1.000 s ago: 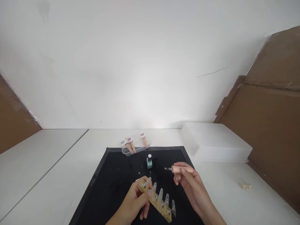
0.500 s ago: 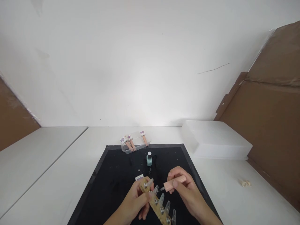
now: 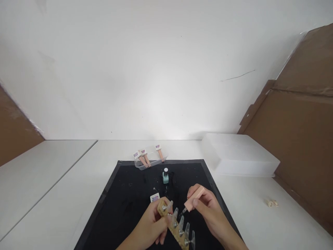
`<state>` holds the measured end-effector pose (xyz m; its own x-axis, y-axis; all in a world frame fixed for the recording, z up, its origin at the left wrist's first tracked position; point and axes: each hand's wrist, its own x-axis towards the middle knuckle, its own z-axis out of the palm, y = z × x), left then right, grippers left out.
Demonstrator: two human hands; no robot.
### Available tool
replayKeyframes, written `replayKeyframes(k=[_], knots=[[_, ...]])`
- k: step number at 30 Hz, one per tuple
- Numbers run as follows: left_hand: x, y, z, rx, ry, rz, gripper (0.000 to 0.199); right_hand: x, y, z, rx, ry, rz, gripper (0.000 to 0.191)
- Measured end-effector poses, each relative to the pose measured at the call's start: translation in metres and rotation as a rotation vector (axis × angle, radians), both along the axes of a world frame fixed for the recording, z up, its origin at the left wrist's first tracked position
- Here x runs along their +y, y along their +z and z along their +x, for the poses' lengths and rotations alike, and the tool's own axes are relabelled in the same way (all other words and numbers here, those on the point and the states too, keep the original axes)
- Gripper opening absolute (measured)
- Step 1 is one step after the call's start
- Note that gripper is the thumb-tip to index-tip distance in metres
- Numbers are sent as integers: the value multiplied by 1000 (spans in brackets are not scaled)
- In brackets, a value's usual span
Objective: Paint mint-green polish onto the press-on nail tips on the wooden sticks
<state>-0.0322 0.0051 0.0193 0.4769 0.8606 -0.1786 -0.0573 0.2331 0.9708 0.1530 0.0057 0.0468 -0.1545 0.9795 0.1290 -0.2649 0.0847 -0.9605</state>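
My left hand (image 3: 153, 222) grips the upper end of a tan nail-tip stand (image 3: 180, 237), a bar with several clear false nails (image 3: 181, 222) on small silver posts. It is tilted, running down to the right. Between my right hand's fingers (image 3: 205, 211) is a pink nail polish brush cap (image 3: 194, 198), its thin brush pointing down left, close to the second and third nails; whether it touches one I cannot tell. A square bottle with a white label (image 3: 154, 197) sits just beyond my left hand, partly hidden. Farther back stands a green nail polish bottle (image 3: 165, 176) with a white-topped cap.
A black mat (image 3: 122, 198) covers the middle of the white table. At its back edge, a clear tray (image 3: 142, 168) holds pink-capped polish bottles (image 3: 160, 154). To the right are a translucent white box (image 3: 241, 156) and small beige rings (image 3: 272, 203). Cardboard panels (image 3: 293, 132) flank the sides.
The pink brush cap has tilted steeper, its brush now pointing more downward and sitting slightly lower along the row of nails. The nail-tip stand has shifted a little to the right and turned slightly.
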Motion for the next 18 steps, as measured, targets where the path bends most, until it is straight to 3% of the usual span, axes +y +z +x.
replayKeyframes(k=[9, 18], knots=[[-1, 4, 2, 10, -26, 25, 26, 1, 1, -4, -88, 56, 113, 27], [-1, 1, 1, -1, -42, 22, 25, 4, -3, -1, -137, 5, 113, 24]])
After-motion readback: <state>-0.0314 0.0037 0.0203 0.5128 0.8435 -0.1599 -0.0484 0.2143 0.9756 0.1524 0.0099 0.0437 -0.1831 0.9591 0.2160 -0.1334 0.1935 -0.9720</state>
